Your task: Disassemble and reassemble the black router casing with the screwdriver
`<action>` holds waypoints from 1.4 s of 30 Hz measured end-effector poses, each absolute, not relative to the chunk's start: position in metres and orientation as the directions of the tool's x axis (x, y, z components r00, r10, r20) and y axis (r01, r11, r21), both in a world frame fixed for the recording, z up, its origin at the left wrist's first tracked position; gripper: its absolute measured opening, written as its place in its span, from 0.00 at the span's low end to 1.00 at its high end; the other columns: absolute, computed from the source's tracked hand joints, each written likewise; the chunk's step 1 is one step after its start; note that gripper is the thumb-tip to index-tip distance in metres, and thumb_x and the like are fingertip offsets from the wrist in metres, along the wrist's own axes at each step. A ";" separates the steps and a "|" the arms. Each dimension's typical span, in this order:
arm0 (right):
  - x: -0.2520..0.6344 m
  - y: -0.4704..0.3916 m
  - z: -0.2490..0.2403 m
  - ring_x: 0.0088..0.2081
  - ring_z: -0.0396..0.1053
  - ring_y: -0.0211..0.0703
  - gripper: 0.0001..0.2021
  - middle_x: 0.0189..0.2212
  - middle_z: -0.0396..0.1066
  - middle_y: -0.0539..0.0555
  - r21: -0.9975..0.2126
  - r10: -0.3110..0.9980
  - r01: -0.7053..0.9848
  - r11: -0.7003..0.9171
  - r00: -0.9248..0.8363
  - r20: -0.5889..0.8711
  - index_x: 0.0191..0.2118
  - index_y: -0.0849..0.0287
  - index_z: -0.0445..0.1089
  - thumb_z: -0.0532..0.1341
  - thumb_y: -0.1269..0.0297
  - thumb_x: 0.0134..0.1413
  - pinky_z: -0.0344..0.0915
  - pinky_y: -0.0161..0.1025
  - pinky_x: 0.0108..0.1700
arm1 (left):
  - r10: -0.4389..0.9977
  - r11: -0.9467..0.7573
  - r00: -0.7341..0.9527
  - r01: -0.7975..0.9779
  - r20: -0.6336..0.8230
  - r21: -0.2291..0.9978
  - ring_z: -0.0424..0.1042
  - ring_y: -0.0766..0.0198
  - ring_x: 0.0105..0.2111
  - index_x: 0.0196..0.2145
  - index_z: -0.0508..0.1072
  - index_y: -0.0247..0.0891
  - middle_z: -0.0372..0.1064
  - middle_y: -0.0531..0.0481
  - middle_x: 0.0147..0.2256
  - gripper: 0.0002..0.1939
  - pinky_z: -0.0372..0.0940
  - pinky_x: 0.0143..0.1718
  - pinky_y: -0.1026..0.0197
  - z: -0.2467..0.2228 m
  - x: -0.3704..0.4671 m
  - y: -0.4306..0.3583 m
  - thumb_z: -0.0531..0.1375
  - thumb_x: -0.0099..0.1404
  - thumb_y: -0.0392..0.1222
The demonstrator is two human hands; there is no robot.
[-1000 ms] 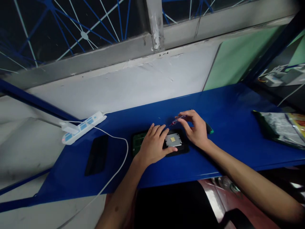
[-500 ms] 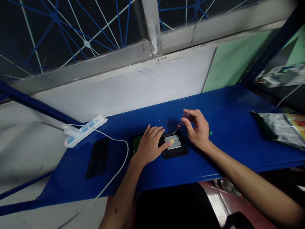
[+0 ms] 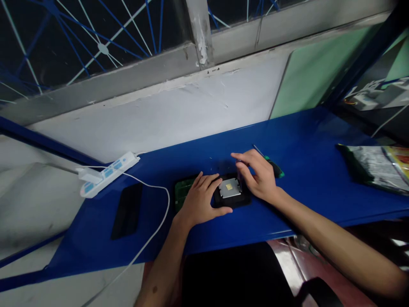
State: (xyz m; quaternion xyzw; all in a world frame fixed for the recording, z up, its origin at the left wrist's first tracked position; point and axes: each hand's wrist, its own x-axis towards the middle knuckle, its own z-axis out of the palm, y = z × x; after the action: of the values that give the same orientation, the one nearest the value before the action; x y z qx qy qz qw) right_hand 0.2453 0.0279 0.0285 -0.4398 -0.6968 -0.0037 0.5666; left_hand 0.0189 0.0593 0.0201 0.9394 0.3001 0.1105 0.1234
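A black case [image 3: 232, 202] with a silver metal plate [image 3: 225, 192] in it lies on the blue table. A small yellow square [image 3: 229, 186] is in the middle of the plate. My left hand [image 3: 200, 198] rests at the case's left side, fingers spread and thumb stretched along the near edge. My right hand [image 3: 258, 172] is closed around a screwdriver [image 3: 239, 170] with a see-through purple handle, mostly hidden by the fingers. It stands nearly upright at the plate's right edge; its tip is hidden. Partly under my left hand lies a green circuit board [image 3: 181, 192] in a dark frame.
Behind my right hand lies a second screwdriver [image 3: 275, 167] with a green and black handle. A flat black panel [image 3: 127, 212], a white power strip [image 3: 110, 174] and its trailing cable [image 3: 164, 215] are on the left. A shiny packet [image 3: 373, 168] lies at the right.
My right hand has brought the screwdriver from the plate's far edge to its right edge, more upright. My left thumb has slid off the plate to the case's near edge. The view has shifted slightly.
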 end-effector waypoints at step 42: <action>0.249 0.019 0.038 0.37 0.76 0.40 0.11 0.37 0.78 0.53 -0.673 0.743 0.361 0.645 -0.092 0.663 0.50 0.57 0.72 0.56 0.72 0.66 0.73 0.40 0.41 | 0.564 -0.814 0.813 0.518 0.145 0.264 0.60 0.46 0.64 0.63 0.62 0.41 0.61 0.40 0.64 0.43 0.42 0.71 0.39 0.007 0.015 0.060 0.64 0.60 0.68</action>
State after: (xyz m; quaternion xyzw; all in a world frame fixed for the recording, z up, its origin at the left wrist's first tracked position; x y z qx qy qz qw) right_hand 0.2491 0.0191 0.0375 -0.3842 -0.7184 0.1725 0.5537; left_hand 0.0153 0.0603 0.0066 0.9460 0.2859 0.1090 0.1068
